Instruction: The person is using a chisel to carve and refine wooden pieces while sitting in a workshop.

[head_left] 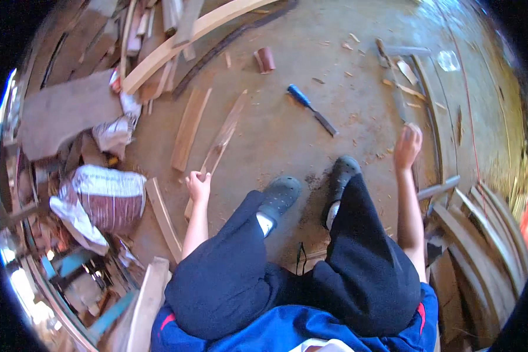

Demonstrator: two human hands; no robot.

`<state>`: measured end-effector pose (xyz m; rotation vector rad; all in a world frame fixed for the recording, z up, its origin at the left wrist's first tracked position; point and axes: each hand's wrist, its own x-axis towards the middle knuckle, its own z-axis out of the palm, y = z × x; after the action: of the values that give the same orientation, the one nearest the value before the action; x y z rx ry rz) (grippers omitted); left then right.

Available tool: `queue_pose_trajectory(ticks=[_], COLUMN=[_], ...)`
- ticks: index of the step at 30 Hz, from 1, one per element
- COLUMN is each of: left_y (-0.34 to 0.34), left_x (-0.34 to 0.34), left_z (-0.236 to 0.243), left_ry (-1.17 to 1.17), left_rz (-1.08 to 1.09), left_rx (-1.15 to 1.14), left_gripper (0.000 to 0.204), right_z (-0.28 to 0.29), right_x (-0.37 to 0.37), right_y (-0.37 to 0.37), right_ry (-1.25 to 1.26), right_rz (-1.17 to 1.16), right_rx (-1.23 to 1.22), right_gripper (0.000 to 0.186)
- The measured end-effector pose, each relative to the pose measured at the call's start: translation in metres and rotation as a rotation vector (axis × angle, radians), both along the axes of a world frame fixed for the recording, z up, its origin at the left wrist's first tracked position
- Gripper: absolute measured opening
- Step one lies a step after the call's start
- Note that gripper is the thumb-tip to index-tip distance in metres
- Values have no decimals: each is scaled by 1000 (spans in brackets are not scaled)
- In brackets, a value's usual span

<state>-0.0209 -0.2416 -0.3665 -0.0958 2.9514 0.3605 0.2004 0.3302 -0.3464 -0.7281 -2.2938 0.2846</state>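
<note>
Two dark clogs (280,196) are worn by the seated person, planted apart on the floor (264,144). Near them, one pale wooden strip (224,138) is seen running outward along the floor from beneath the left hand (199,186); its fingers are curled, and the strip appears to be gripped near its lower end. The right hand (408,146) is held well apart, its fingers bent inward; one narrow grey piece (401,105) is seen just beyond it, but whether that is grasped cannot be told.

To the left of the strip, two loose boards are counted: a lower board (164,217) and an upper board (190,129). One filled sack (108,199) is set farther to the left. Ahead of the clogs, one blue-handled chisel (312,110) is left lying, untouched by either hand.

Many wood chips (346,46) are scattered about, so some cutting may be judged done; the strip's outer end is narrowed, yet no finished piece can be made out, and what is left cannot be measured. Farther off, one reddish-brown cylinder (264,60), one clear plastic item (448,60) and one long pale curved beam (202,32) are seen.
</note>
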Motion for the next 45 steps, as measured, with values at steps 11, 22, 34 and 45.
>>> queue_pose_trajectory(ticks=[11, 22, 34, 45], left_y=[-24, -23, -9, 22], left_x=[10, 10, 12, 9], left_z=[-25, -32, -29, 1], left_ry=[154, 166, 115, 203], left_rz=[-111, -97, -161, -377], left_rx=[1, 76, 149, 85], left_gripper=[57, 55, 55, 52], right_z=[-20, -34, -29, -52], right_x=[-20, -16, -162, -174], right_y=[-177, -166, -131, -109], right_ry=[-136, -271, -420, -628], right_rz=[513, 420, 563, 321], right_rx=[-331, -277, -283, -466], right_gripper=[24, 26, 30, 41])
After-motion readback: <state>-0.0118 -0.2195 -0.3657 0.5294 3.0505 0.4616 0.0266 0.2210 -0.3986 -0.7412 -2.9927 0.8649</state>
